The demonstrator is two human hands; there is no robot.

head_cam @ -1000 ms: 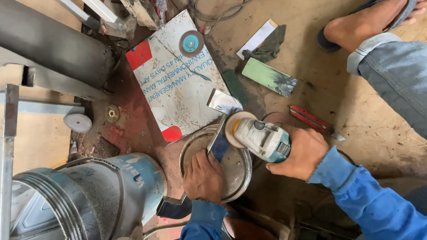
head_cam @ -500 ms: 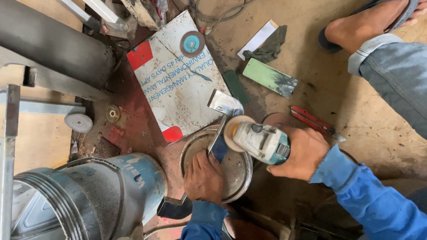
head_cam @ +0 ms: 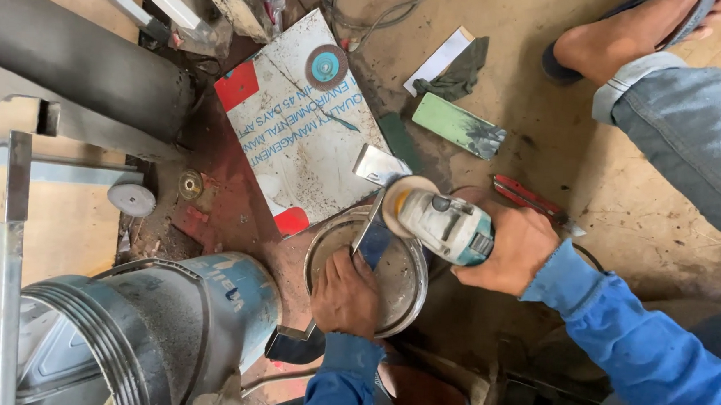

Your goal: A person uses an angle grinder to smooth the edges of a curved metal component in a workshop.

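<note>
A large ribbed metal drum (head_cam: 137, 337) is seen lying on its side, well to the left of the left hand's fingers. Beyond the fingers of both hands, a white printed board (head_cam: 300, 140) with red corners is laid on the dirty floor, and a small round abrasive disc (head_cam: 325, 66) is rested on it. A round metal bowl (head_cam: 410, 286) is pressed down by the left hand (head_cam: 345, 294), whose fingers are spread flat inside its rim and reach to a small flat metal piece (head_cam: 370, 235), which is stood on edge at their tips. An angle grinder (head_cam: 444, 225) with a teal and pale body is gripped by the right hand (head_cam: 507, 252), the fingers being wrapped tight around its rear; its wheel is set against the metal piece, just beyond the left fingertips. Red-handled pliers (head_cam: 529, 198) are left just beyond the right knuckles, and a green block (head_cam: 459, 125) is seen farther out.
</note>
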